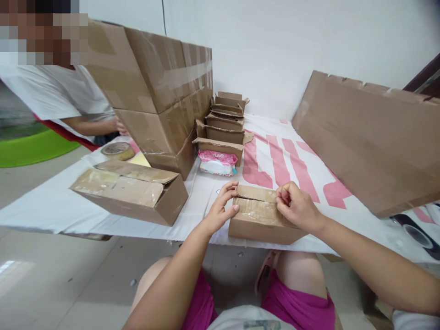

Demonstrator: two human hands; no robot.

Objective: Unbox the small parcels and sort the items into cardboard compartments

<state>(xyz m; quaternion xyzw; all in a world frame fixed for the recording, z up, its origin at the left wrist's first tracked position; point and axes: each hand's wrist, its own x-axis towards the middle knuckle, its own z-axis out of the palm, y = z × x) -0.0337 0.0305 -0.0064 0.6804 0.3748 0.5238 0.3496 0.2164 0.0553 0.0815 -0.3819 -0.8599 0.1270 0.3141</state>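
A small brown cardboard box (256,224) sits between my hands. My left hand (222,205), fingers spread, touches its left end. My right hand (296,205) is curled narrow on its top; I cannot tell if it pinches anything. Past my left hand lies a pink-and-white soft plastic pack (218,162).

I count two low cartons (263,233) with flaps folded over, one pink pack (217,162), one tape roll (127,155) on the left, one large cardboard piece (371,146), one green tub (37,149) and one bench (41,215). The stacked boxes (165,91) number at least four; the open cartons (223,145), at least three, overlap too much for me to total.
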